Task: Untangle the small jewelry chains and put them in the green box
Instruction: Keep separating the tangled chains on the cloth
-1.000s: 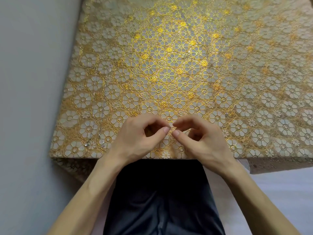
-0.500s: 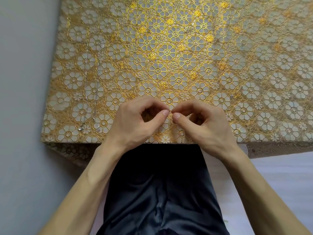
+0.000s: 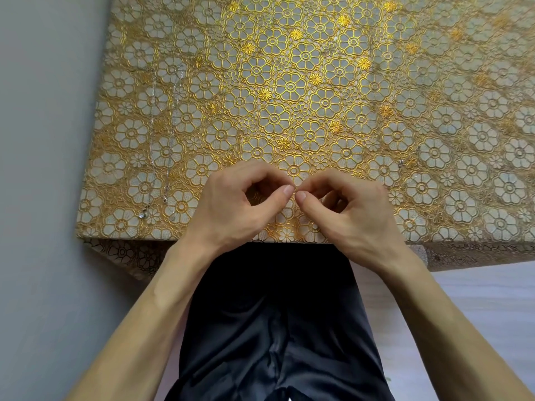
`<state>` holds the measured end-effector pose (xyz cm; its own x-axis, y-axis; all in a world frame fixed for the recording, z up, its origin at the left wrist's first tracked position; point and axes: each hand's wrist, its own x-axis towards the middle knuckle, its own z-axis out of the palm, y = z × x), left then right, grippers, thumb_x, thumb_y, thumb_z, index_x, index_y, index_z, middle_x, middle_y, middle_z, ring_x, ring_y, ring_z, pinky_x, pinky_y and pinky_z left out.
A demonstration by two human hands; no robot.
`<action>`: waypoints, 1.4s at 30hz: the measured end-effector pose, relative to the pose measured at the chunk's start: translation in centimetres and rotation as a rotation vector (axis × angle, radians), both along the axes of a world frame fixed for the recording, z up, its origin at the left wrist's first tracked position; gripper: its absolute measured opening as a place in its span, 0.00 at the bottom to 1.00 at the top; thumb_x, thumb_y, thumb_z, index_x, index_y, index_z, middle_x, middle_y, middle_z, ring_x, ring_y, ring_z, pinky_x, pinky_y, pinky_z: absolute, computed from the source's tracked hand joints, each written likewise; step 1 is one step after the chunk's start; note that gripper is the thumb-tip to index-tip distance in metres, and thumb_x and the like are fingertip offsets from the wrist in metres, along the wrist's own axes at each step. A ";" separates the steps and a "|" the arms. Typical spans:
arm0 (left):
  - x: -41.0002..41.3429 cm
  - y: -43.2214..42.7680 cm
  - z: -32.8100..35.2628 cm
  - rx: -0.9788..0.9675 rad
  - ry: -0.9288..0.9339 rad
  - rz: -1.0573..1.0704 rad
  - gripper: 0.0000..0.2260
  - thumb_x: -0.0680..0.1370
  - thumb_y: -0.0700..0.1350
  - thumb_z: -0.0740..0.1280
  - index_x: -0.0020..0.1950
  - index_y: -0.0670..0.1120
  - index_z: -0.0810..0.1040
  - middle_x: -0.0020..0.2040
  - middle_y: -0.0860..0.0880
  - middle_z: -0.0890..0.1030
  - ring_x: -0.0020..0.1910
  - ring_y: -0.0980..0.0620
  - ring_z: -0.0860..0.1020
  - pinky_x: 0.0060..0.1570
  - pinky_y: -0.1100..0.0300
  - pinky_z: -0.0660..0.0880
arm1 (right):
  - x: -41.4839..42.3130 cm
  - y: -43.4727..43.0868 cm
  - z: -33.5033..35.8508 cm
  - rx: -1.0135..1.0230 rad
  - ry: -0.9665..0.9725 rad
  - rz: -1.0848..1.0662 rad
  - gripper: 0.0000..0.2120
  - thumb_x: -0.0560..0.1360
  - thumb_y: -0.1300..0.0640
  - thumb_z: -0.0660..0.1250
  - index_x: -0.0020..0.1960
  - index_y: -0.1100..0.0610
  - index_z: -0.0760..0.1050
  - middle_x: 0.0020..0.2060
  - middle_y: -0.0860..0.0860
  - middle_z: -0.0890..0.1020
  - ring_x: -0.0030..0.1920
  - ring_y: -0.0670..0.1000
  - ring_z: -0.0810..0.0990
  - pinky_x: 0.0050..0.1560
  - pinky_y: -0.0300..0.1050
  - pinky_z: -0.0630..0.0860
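Bench [image 3: 463,117] under gold floral cloth [image 3: 275,88], glare mid-top. Plain grey surface [image 3: 43,198] left; pale surface [image 3: 477,299] lower right.

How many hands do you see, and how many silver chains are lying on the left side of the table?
Hands: 2 (left hand, right hand)
Silver chains: 2
Total: 4
What the hands pinch is too tiny to count.

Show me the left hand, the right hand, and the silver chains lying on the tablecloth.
left hand [image 3: 231,211]: head view, back of the hand.
right hand [image 3: 354,215]: head view, back of the hand.
silver chains [image 3: 172,134]: head view, mid-length of the right strand.
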<state>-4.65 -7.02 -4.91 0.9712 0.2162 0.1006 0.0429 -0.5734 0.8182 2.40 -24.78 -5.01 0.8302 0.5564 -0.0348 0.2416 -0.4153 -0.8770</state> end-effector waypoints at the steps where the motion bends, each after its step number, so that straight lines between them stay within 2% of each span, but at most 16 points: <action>1: 0.0 0.0 0.0 -0.002 0.000 0.001 0.03 0.76 0.45 0.73 0.47 0.47 0.85 0.41 0.56 0.83 0.42 0.59 0.80 0.43 0.71 0.71 | 0.0 0.0 0.1 0.002 0.006 0.003 0.02 0.75 0.57 0.74 0.44 0.51 0.82 0.29 0.43 0.80 0.28 0.45 0.76 0.33 0.29 0.67; 6: 0.0 -0.1 0.0 -0.015 -0.006 0.005 0.03 0.76 0.45 0.73 0.48 0.48 0.85 0.43 0.55 0.83 0.42 0.55 0.80 0.44 0.70 0.71 | -0.1 0.0 0.1 0.027 0.042 -0.005 0.03 0.76 0.58 0.72 0.44 0.52 0.80 0.30 0.42 0.79 0.27 0.45 0.75 0.32 0.31 0.67; 9: -0.1 0.0 -0.2 -0.022 -0.018 0.032 0.07 0.74 0.45 0.74 0.52 0.48 0.84 0.50 0.55 0.79 0.41 0.55 0.81 0.42 0.70 0.69 | -0.1 -0.1 0.1 0.040 0.032 -0.011 0.03 0.76 0.58 0.72 0.45 0.52 0.80 0.31 0.44 0.80 0.28 0.46 0.76 0.32 0.31 0.68; 12: -0.3 -0.2 -0.3 0.014 -0.063 0.082 0.07 0.73 0.46 0.75 0.50 0.48 0.83 0.55 0.49 0.76 0.40 0.53 0.78 0.41 0.71 0.69 | -0.2 -0.2 0.2 0.038 -0.011 -0.005 0.03 0.76 0.59 0.72 0.45 0.52 0.80 0.31 0.45 0.80 0.29 0.46 0.77 0.33 0.31 0.68; 17: -1.7 -1.0 -0.2 0.112 -0.092 0.109 0.04 0.73 0.46 0.76 0.46 0.49 0.85 0.46 0.51 0.77 0.41 0.61 0.73 0.42 0.72 0.67 | -0.9 -0.3 0.3 -0.002 -0.146 0.015 0.04 0.76 0.59 0.72 0.46 0.51 0.79 0.33 0.40 0.79 0.31 0.48 0.77 0.33 0.32 0.69; 19: -2.1 -1.2 -0.3 0.129 -0.085 0.107 0.03 0.74 0.46 0.76 0.46 0.50 0.85 0.42 0.51 0.77 0.41 0.61 0.74 0.43 0.71 0.67 | -1.3 -0.5 0.3 -0.012 -0.192 0.025 0.03 0.75 0.59 0.72 0.46 0.51 0.79 0.35 0.41 0.79 0.32 0.49 0.77 0.34 0.34 0.70; 22: -2.3 -1.5 -0.5 0.140 -0.096 0.106 0.03 0.73 0.46 0.76 0.46 0.49 0.86 0.41 0.51 0.77 0.39 0.57 0.74 0.42 0.70 0.68 | -1.8 -0.7 0.0 -0.004 -0.239 0.034 0.02 0.75 0.58 0.71 0.47 0.53 0.80 0.37 0.42 0.80 0.33 0.48 0.76 0.35 0.36 0.70; 27: -2.3 -1.8 -0.9 0.157 -0.116 0.105 0.03 0.73 0.45 0.76 0.45 0.49 0.86 0.39 0.52 0.77 0.39 0.65 0.70 0.43 0.72 0.66 | -2.4 -0.9 -1.1 0.000 -0.294 -0.016 0.02 0.75 0.57 0.72 0.48 0.53 0.81 0.40 0.40 0.78 0.36 0.43 0.76 0.40 0.34 0.71; 30: -2.3 -1.8 -1.1 0.180 -0.135 0.095 0.02 0.72 0.45 0.76 0.44 0.48 0.86 0.39 0.52 0.77 0.38 0.62 0.69 0.43 0.72 0.66 | -2.6 -0.9 -1.6 -0.011 -0.323 -0.028 0.03 0.76 0.54 0.71 0.48 0.53 0.82 0.40 0.40 0.79 0.37 0.41 0.75 0.41 0.38 0.73; 34: -2.3 -1.9 -1.3 0.209 -0.163 0.082 0.02 0.72 0.44 0.76 0.43 0.47 0.86 0.37 0.51 0.77 0.37 0.56 0.73 0.40 0.62 0.72 | -2.6 -0.9 -1.8 -0.022 -0.326 -0.027 0.06 0.76 0.52 0.69 0.48 0.53 0.82 0.41 0.44 0.82 0.40 0.44 0.78 0.42 0.45 0.77; 42: -2.3 -1.8 -1.6 0.239 -0.157 0.054 0.02 0.72 0.45 0.76 0.43 0.48 0.85 0.38 0.51 0.77 0.38 0.54 0.74 0.40 0.54 0.75 | -2.6 -1.0 -2.0 -0.019 -0.356 -0.016 0.07 0.76 0.53 0.69 0.48 0.54 0.82 0.42 0.45 0.83 0.43 0.47 0.80 0.44 0.46 0.77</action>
